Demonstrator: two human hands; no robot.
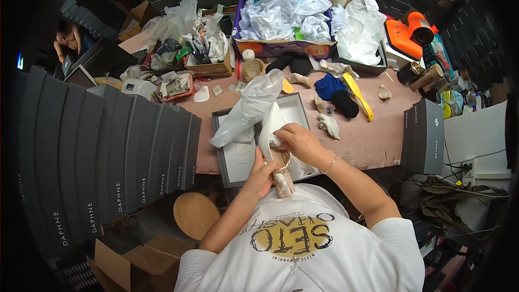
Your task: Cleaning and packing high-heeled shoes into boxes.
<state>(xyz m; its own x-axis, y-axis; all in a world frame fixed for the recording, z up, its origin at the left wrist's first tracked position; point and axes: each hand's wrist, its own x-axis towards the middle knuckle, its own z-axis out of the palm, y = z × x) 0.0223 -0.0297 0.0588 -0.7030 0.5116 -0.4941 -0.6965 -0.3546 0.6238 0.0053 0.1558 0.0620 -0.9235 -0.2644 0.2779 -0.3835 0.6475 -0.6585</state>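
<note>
A white pointed-toe shoe [268,124] with a tan insole and a thin strap is tilted in front of my chest, toe pointing away. My left hand [259,176] is closed round its side near the heel. The fingers of my right hand [303,143] are pinched at the shoe's opening on a white paper wad [275,140], partly hidden inside. Beneath the shoe lies an open shoebox [230,165], grey outside and white inside. A translucent white wrapping sheet [251,103] drapes over the box's far left part.
Dark grey shoeboxes [108,157] stand in a long row at left; more [423,138] stand at right. Beyond my hands lie a yellow shoehorn [358,96], blue cloth [328,85] and crumpled rags. A purple carton [259,48] of crumpled paper stands at the back. A person [73,40] is far left.
</note>
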